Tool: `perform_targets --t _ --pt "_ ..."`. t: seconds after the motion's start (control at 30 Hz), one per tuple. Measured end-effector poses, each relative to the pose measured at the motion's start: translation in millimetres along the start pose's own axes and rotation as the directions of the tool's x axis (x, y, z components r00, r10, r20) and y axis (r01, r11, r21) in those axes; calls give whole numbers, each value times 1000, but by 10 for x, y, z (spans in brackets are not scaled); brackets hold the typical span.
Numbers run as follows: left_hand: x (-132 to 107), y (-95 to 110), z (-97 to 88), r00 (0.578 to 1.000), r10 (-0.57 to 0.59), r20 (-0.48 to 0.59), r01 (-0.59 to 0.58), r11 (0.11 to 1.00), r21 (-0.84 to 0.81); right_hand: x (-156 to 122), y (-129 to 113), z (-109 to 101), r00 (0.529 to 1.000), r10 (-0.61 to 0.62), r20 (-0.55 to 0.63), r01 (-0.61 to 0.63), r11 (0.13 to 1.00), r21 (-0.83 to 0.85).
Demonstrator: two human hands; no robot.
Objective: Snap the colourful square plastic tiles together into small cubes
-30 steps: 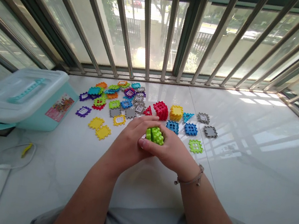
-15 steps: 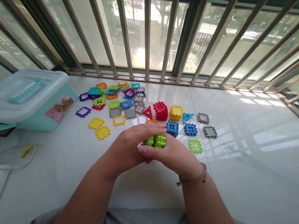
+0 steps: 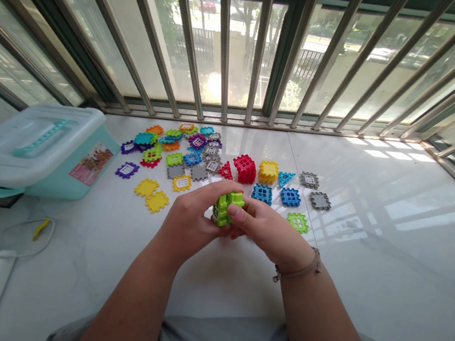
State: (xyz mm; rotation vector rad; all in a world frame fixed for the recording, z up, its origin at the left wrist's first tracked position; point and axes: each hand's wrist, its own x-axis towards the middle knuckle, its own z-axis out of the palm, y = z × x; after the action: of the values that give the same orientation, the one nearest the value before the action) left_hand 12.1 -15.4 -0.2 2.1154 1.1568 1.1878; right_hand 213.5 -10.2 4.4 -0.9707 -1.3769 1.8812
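Note:
My left hand (image 3: 196, 212) and my right hand (image 3: 259, 225) meet in front of me, both closed around a stack of lime-green interlocking building tiles (image 3: 228, 206). My right thumb presses on the near face; the left fingers wrap over the far side and partly hide it. Just beyond stand a red tile stack (image 3: 245, 168), a yellow tile stack (image 3: 268, 171) and blue window tiles (image 3: 262, 193). Right of my hands a lime-green window tile (image 3: 298, 222) lies flat on the floor.
A lidded turquoise box (image 3: 66, 167) stands at the left. Loose mixed tiles (image 3: 170, 146) are scattered beyond my left hand, with two yellow tiles (image 3: 156, 202) nearer. A white cable (image 3: 28, 254) lies at lower left. Metal bars (image 3: 259, 53) line the window behind.
Both hands have shifted slightly to the left with the green stack. My right hand has drawn back a little and more of the stack shows between the fingers.

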Motion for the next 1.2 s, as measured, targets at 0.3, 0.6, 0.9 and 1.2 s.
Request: perform_targets --t 0.3,0.6,0.9,1.2 --pt "-18 -26 -2 993 7 -121 -4 1000 22 8 65 -66 1000 -19 -24 22 988 156" --pt "-28 -72 20 988 50 -147 -50 999 3 18 65 -52 998 -24 -62 37 976 216" --pt "-19 -60 -4 979 -43 -198 39 999 -26 -34 -36 -153 938 -75 -338 111 990 88" --pt "-5 -52 44 991 9 -130 6 993 116 -381 -348 -454 407 -420 -811 -466 668 -580"
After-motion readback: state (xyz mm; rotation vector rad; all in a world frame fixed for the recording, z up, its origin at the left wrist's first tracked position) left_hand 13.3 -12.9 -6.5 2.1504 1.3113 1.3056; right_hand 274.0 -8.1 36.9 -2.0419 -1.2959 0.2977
